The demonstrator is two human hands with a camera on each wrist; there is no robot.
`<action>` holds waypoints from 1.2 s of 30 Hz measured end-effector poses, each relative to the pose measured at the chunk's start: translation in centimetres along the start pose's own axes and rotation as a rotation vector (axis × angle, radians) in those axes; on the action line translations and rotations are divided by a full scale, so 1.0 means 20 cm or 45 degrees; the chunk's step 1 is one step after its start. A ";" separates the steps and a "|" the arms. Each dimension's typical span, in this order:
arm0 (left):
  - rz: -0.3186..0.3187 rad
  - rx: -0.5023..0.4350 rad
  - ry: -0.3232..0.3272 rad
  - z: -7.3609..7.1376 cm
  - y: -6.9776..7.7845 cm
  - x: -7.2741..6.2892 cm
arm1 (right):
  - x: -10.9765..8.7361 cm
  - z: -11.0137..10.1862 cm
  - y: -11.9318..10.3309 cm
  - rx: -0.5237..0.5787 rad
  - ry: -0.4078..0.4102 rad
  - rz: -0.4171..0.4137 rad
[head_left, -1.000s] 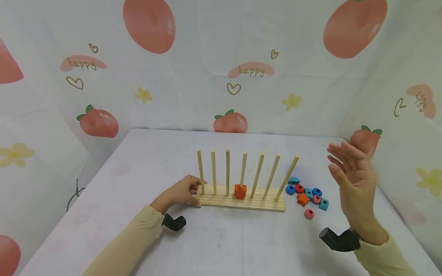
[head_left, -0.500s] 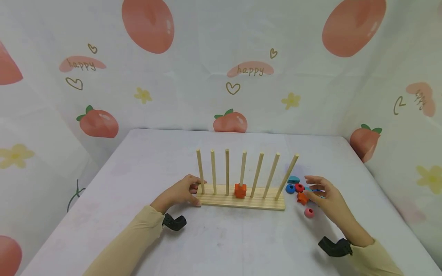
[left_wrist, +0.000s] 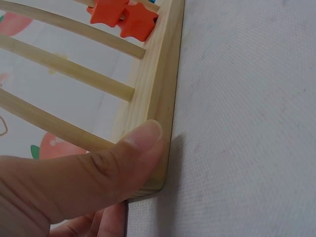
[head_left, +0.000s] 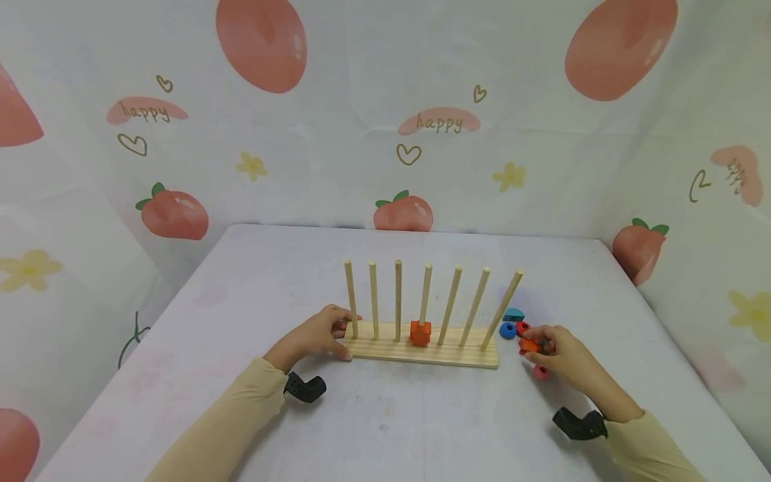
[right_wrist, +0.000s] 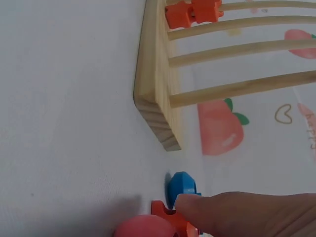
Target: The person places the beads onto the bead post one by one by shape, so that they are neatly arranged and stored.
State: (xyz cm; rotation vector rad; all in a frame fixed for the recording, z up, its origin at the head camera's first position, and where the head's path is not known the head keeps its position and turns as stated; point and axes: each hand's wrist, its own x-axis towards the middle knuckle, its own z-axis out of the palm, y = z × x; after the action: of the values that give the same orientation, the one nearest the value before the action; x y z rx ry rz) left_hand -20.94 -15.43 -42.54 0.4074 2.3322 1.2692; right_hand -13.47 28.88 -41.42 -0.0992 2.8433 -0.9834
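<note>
A wooden peg rack [head_left: 385, 349] with several upright pegs stands on the table. My left hand [head_left: 316, 335] grips its left end; in the left wrist view the thumb [left_wrist: 143, 140] lies along the base's front edge. Stacked orange star-shaped beads [left_wrist: 136, 22] sit low on the middle peg. To the right of the rack, my right hand [head_left: 563, 355] pinches a loose orange star bead [head_left: 529, 346] between thumb and fingers. Close by lie a pink round bead [head_left: 541, 373], a red bead [head_left: 523, 327] and a blue bead [head_left: 508, 330]. The hand hides other beads behind it.
A teal half-round bead [head_left: 513, 314] lies behind the blue one, near the rack's right end. White cloth printed with peaches [head_left: 403, 214] rises behind the table [head_left: 289, 268]. A thin dark green cord [head_left: 129, 345] shows past the left table edge.
My right hand has come down from its raised, open pose above the table's right side and moved left onto the orange star bead. The left hand and the rack have stayed put.
</note>
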 end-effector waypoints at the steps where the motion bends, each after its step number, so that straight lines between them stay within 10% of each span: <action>1: -0.003 -0.003 0.001 0.00 0.00 0.00 | 0.00 0.00 0.00 -0.006 0.001 -0.007; 22: 0.044 -0.002 -0.041 0.00 0.00 0.00 | 0.02 -0.03 0.00 -0.207 0.008 -0.016; 36: 0.038 -0.021 -0.040 0.00 0.00 0.00 | 0.00 -0.10 -0.08 0.059 0.204 -0.044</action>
State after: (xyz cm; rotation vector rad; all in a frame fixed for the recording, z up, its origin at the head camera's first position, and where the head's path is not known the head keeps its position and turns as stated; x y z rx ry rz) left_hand -20.93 -15.44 -42.50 0.4552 2.2961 1.2864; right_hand -13.82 28.91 -38.82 -0.0676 2.9693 -1.1117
